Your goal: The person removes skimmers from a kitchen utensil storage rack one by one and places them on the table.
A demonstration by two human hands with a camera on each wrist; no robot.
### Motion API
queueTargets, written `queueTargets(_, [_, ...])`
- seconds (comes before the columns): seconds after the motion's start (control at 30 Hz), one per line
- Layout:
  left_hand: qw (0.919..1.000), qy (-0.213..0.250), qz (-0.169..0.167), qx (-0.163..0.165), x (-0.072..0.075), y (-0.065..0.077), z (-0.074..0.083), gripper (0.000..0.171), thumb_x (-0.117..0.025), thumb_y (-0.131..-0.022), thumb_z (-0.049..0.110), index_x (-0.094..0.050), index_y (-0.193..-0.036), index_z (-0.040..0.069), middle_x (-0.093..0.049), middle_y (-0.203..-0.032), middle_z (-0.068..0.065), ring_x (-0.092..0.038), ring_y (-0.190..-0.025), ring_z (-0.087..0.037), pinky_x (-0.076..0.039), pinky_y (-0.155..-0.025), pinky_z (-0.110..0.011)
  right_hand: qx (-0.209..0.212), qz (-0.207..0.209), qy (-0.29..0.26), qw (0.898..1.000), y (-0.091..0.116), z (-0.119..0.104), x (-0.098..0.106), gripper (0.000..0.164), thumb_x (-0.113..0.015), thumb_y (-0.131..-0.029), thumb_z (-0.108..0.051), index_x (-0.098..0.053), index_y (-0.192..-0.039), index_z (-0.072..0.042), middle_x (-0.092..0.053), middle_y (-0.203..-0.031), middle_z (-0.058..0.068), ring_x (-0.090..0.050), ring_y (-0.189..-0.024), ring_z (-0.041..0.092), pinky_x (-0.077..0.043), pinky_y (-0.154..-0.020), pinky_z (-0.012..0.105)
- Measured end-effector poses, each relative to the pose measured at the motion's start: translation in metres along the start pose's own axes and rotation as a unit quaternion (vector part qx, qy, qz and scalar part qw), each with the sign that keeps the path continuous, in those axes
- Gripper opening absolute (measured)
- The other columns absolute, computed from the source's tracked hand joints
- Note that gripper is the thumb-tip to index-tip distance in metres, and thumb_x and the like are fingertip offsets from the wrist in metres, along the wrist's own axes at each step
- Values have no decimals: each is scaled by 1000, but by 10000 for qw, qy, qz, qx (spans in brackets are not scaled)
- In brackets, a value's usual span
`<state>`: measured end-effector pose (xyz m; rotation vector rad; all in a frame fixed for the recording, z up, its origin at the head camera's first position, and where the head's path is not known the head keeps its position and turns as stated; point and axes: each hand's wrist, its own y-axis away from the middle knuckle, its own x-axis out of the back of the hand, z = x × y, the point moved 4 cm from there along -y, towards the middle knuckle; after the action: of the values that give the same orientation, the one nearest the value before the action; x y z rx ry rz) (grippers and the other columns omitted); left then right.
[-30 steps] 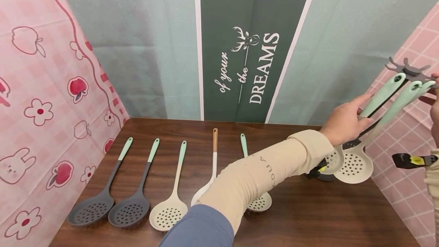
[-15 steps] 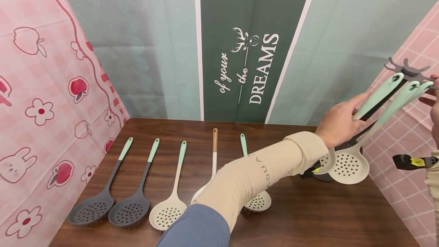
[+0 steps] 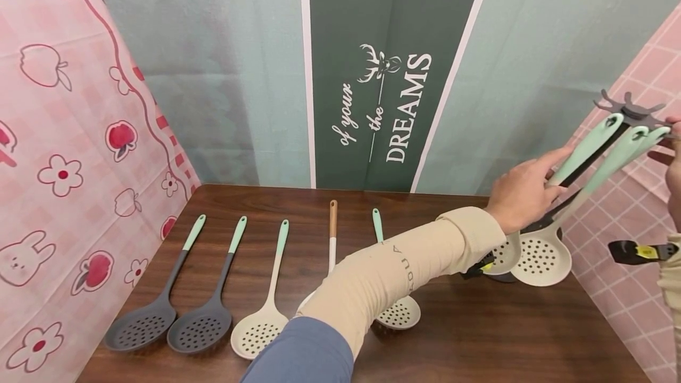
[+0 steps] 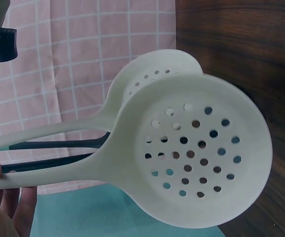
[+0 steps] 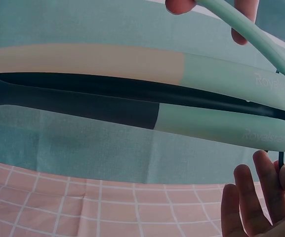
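At the right in the head view, my left hand (image 3: 521,194) holds a cream skimmer (image 4: 201,153) by its mint-green handle, thumb and fingers round it. The handle's top end is at a dark grey hook rack (image 3: 635,110). My right hand (image 3: 674,176), cut off by the frame's edge, pinches one of the rack's dark hooks between thumb and forefinger, as the right wrist view shows. Hanging beside the held skimmer are another cream skimmer (image 3: 541,257) and a dark grey skimmer (image 5: 83,101) with a mint handle.
On the brown wooden table (image 3: 479,336) lie two grey skimmers (image 3: 199,327), a cream skimmer (image 3: 259,330), a white utensil with a wooden-coloured handle (image 3: 333,217) and a smaller cream skimmer (image 3: 400,313). My left sleeve covers parts of these. A pink checked cloth (image 3: 628,288) borders the right.
My left hand has shifted slightly left with the held skimmer, and the rack has tipped a little the same way. The right hand stays at the hook.
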<state>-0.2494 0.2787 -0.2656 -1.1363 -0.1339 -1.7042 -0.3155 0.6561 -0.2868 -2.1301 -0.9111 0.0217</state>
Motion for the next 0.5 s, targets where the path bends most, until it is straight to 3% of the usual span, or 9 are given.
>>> queueTargets(0.4, [9995, 266, 50, 190, -2, 2, 7, 68, -71, -96, 42, -35, -153, 51, -61, -95, 32, -50, -71, 15, -35, -55, -9, -16, -76, 116, 9999, 1, 5, 1, 40, -39, -111, -33, -54, -147, -23, -59, -123, -16, -58, -109, -4, -42, -87, 9])
queueTargets(0.5, [9992, 321, 92, 197, -2, 2, 7, 68, -71, -96, 42, -36, -153, 51, -61, -95, 32, -50, -71, 16, -34, -56, -9, 6, -16, 117, 9999, -1, 3, 0, 40, -41, -110, -33, -55, -146, -22, -59, -119, -18, -58, -105, -5, -42, -83, 8])
